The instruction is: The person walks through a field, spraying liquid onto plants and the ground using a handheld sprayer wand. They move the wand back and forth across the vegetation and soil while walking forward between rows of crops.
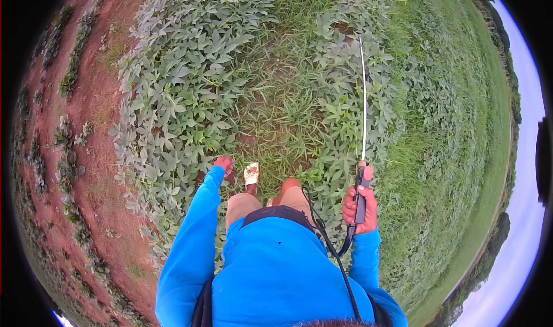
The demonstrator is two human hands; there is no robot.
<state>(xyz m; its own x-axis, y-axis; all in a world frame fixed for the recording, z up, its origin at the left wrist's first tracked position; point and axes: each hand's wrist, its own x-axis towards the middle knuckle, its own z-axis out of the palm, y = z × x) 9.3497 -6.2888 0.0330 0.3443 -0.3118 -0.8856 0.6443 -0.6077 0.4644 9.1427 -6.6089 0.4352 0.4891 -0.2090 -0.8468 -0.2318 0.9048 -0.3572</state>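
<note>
My right hand [362,209] is wrapped round the dark handle of a sprayer wand [364,108]. The wand's long metal tube points forward over the leafy plants on the right, and a black hose runs from the handle back beside my body. My left hand [225,165] hangs low beside the leafy plants [178,96] on the left, near my thigh. Its fingers look curled, but they are too small to tell whether they hold anything.
A grassy strip [282,91] runs ahead between the two bands of plants. My foot in a light patterned shoe [251,173] stands on it. Reddish bare soil [103,154] with rows of small plants lies left, denser grass [455,125] right.
</note>
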